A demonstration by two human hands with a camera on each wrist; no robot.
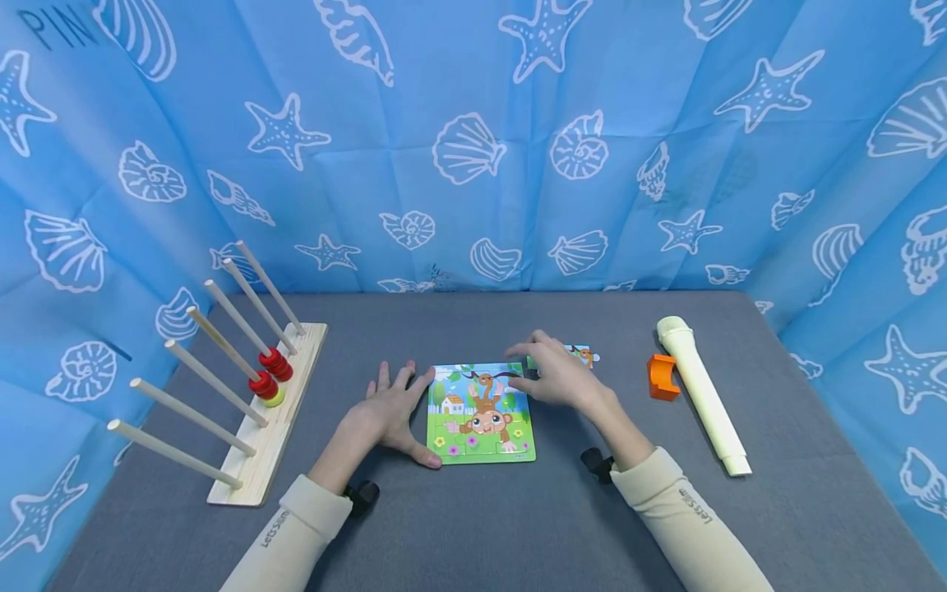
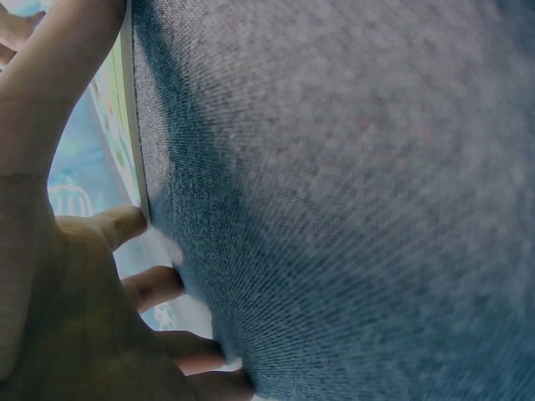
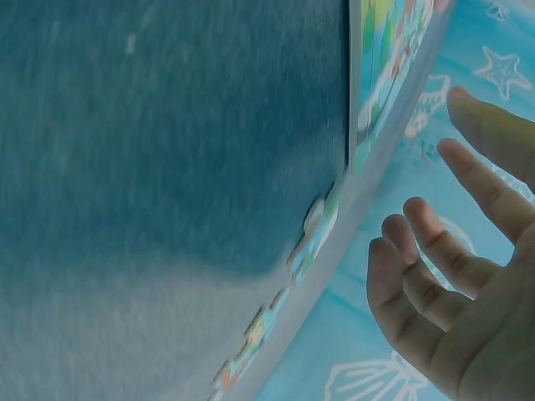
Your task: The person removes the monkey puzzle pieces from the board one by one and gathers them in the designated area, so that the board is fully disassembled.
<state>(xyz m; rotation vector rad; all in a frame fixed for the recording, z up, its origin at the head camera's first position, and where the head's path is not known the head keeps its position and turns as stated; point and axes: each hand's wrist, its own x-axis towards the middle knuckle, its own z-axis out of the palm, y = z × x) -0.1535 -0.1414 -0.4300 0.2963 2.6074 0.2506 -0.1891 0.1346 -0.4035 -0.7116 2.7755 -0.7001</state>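
A square jigsaw puzzle (image 1: 484,415) with a monkey hanging from a branch lies flat on the table, with pieces fitted in its frame. My left hand (image 1: 388,415) spreads its fingers at the puzzle's left side, thumb and index fingertips right at the frame's edge. Over the upper right corner hovers my right hand (image 1: 558,374), fingers loosely bent with nothing between them, as the right wrist view shows. Beyond that hand lie loose jigsaw pieces (image 1: 586,355), partly hidden by it in the head view; in the right wrist view the pieces (image 3: 313,242) lie on the table beside the puzzle.
At the left stands a wooden peg rack (image 1: 284,411) with upright rods and red and yellow rings (image 1: 274,364) on two of them. To the right lie an orange curved block (image 1: 662,378) and a cream toy microphone (image 1: 703,395). A blue curtain (image 1: 473,164) hangs behind the grey table (image 1: 481,526).
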